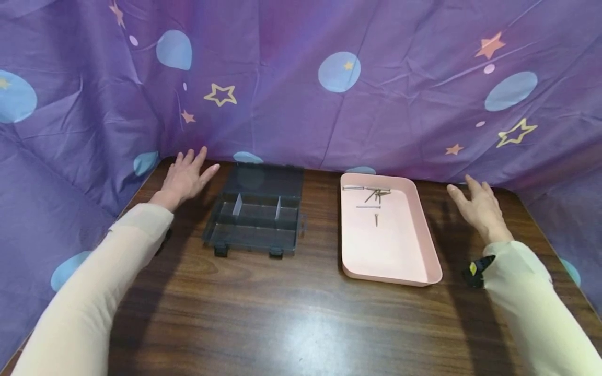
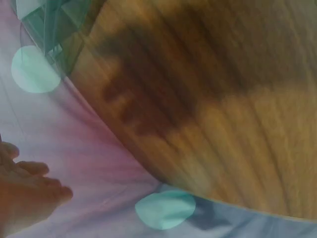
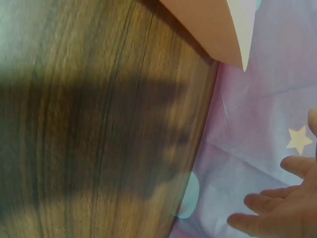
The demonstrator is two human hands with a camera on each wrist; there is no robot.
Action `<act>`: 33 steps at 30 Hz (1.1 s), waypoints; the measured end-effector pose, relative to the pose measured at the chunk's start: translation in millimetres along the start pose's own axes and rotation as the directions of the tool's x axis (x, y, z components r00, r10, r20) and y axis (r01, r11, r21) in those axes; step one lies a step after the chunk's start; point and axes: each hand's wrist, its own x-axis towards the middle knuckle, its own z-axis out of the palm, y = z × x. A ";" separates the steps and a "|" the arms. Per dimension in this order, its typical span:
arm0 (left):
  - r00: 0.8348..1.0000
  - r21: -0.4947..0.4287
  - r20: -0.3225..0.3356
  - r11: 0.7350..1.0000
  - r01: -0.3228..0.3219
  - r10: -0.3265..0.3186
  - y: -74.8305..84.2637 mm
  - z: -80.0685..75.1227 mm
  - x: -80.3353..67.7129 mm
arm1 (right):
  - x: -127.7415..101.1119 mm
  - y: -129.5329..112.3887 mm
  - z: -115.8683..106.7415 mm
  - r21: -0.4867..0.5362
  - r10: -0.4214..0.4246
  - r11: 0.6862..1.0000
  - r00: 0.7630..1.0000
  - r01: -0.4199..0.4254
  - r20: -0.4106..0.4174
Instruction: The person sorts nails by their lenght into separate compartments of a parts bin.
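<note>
My left hand [image 1: 184, 177] is held above the table's far left, fingers spread and holding nothing, left of a dark see-through compartment box [image 1: 251, 240]. The box lies with its lid [image 1: 263, 180] folded back, and light dividers [image 1: 237, 204] stand in its rear row. To the right is a pink tray [image 1: 385, 261] with several screws or nails [image 1: 378, 196] grouped toward its far end. My right hand [image 1: 481, 209] hovers right of the tray, its fingers extended, with nothing in it. Both wrist views show the hands [image 2: 29, 191] apart from any object.
Everything stands on a brown wood-grain table [image 1: 263, 313]. A purple curtain [image 1: 291, 104] with stars and spots hangs along the back and sides, close to the table's edges. A dark device [image 1: 477, 271] sits at the right wrist.
</note>
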 end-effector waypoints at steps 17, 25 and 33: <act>0.999 -0.372 0.040 0.928 0.026 -0.012 -6.2 25.4 -25.7 | -9.7 -21.2 23.3 0.377 0.017 0.924 0.978 0.065 -0.210; 0.995 -0.594 0.097 0.801 0.072 -0.017 -9.3 37.4 -35.6 | 26.9 9.7 54.8 0.800 0.024 0.588 0.986 0.121 -0.167; 0.978 -0.720 0.204 0.683 0.125 0.035 -13.8 43.8 -41.8 | -1.6 -46.6 51.2 0.848 0.027 0.530 0.999 0.008 -0.027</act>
